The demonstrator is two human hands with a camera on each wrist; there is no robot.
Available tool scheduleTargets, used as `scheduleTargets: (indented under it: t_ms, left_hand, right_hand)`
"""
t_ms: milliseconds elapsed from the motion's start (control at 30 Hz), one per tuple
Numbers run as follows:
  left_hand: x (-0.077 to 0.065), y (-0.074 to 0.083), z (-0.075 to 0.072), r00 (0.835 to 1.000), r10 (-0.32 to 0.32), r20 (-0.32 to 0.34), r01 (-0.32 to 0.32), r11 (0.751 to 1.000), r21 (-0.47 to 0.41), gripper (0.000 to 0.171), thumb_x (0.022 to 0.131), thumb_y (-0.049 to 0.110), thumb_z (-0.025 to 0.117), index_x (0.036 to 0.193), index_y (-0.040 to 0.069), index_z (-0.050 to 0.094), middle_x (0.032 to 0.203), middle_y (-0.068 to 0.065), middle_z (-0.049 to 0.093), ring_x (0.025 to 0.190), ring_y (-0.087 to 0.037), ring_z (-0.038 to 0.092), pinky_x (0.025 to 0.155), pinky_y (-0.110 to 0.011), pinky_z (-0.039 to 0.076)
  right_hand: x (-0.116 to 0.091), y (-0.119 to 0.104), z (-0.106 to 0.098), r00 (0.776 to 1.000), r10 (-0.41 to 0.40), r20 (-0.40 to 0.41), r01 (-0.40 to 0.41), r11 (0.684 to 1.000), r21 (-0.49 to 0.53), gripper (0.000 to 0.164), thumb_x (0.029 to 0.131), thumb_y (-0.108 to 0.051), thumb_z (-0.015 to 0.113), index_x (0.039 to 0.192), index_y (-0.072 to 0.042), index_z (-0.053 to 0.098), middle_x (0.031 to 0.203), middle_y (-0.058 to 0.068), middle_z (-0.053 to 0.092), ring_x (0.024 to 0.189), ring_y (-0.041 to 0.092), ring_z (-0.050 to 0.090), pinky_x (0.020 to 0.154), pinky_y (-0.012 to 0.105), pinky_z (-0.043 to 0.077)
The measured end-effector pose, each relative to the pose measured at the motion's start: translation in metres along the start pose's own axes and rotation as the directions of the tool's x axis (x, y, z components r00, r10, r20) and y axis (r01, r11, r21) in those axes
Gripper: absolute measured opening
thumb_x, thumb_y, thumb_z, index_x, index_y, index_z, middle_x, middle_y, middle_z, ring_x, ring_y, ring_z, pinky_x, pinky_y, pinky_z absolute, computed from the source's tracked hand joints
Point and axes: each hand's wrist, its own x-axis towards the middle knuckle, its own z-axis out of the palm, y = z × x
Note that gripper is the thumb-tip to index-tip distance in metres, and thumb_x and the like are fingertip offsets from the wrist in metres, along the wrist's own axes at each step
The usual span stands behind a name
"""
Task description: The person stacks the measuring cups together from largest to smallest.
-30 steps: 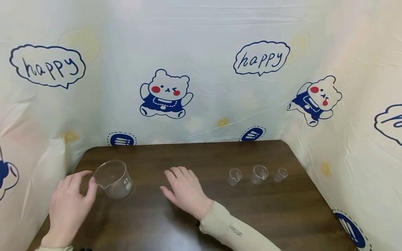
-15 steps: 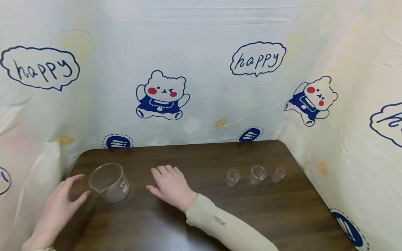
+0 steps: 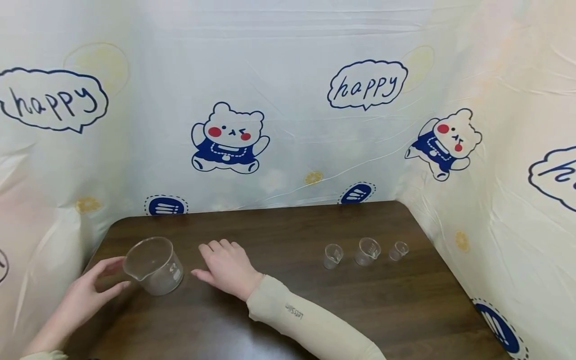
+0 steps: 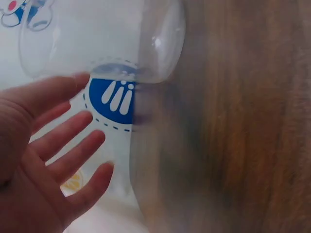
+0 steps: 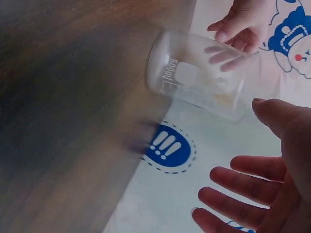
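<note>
A large clear glass beaker (image 3: 155,267) stands upright on the left part of the table, its "600ml" marking readable in the right wrist view on the beaker (image 5: 194,75). At its left side is my left hand (image 3: 87,295), thumb and fingers spread, fingertips right at the glass. In the left wrist view those fingers (image 4: 73,145) are parted and relaxed. My right hand (image 3: 229,267) hovers just right of the beaker, palm toward it, holding nothing. Its fingers (image 5: 248,187) are extended and apart from the glass.
Three small glass beakers stand in a row on the right: a left one (image 3: 333,256), a wider middle one (image 3: 367,251) and the smallest (image 3: 398,251). The brown wooden table (image 3: 360,310) meets a printed curtain (image 3: 292,125) at its back and sides.
My right hand has moved left toward the large beaker. The left hand drew back a little from the beaker, then came close to it again. The view has shifted slightly.
</note>
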Motion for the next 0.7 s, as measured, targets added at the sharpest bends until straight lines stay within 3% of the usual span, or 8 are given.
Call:
scheduleTargets:
  t_ms: [133, 233, 500, 700]
  left_hand:
    - [0.002, -0.001, -0.006, 0.999, 0.003, 0.033, 0.000, 0.997, -0.078, 0.057, 0.082, -0.002, 0.086, 0.132, -0.002, 0.060, 0.114, 0.042, 0.055, 0.102, 0.025, 0.053, 0.075, -0.003, 0.043]
    - [0.004, 0.001, -0.008, 0.998, 0.011, 0.056, -0.004, 0.992, -0.125, 0.054, 0.083, -0.007, 0.083, 0.131, -0.005, 0.059, 0.111, 0.036, 0.061, 0.097, 0.019, 0.060, 0.075, -0.005, 0.048]
    - [0.010, -0.004, -0.008, 0.991, 0.069, 0.118, -0.039, 0.971, -0.235, 0.061, 0.080, -0.015, 0.080, 0.136, -0.005, 0.057, 0.120, 0.033, 0.063, 0.100, 0.015, 0.061, 0.077, -0.007, 0.049]
    - [0.010, -0.005, -0.009, 0.968, 0.114, 0.222, -0.051, 0.961, -0.271, 0.065, 0.084, -0.013, 0.077, 0.143, -0.005, 0.053, 0.135, 0.033, 0.057, 0.109, 0.015, 0.058, 0.082, -0.009, 0.049]
  right_hand:
    - [0.011, -0.003, 0.010, 1.000, 0.006, 0.027, -0.006, 1.000, 0.010, 0.058, 0.102, -0.065, 0.052, 0.135, -0.020, 0.065, 0.120, -0.007, 0.071, 0.105, 0.010, 0.068, 0.083, 0.023, 0.055]
    - [0.018, -0.003, 0.016, 0.999, 0.014, 0.043, -0.015, 1.000, 0.018, 0.060, 0.101, -0.067, 0.052, 0.135, -0.020, 0.064, 0.119, -0.007, 0.071, 0.103, 0.009, 0.068, 0.081, 0.023, 0.055]
    - [0.031, -0.010, 0.020, 0.996, 0.015, 0.092, -0.025, 0.994, 0.104, 0.068, 0.097, -0.072, 0.054, 0.140, -0.021, 0.063, 0.122, -0.009, 0.071, 0.102, 0.006, 0.067, 0.079, 0.018, 0.054]
    - [0.037, -0.018, 0.017, 0.979, 0.056, 0.197, -0.109, 0.956, 0.273, 0.073, 0.092, -0.072, 0.063, 0.144, -0.022, 0.059, 0.129, -0.011, 0.068, 0.106, 0.002, 0.066, 0.077, 0.017, 0.054]
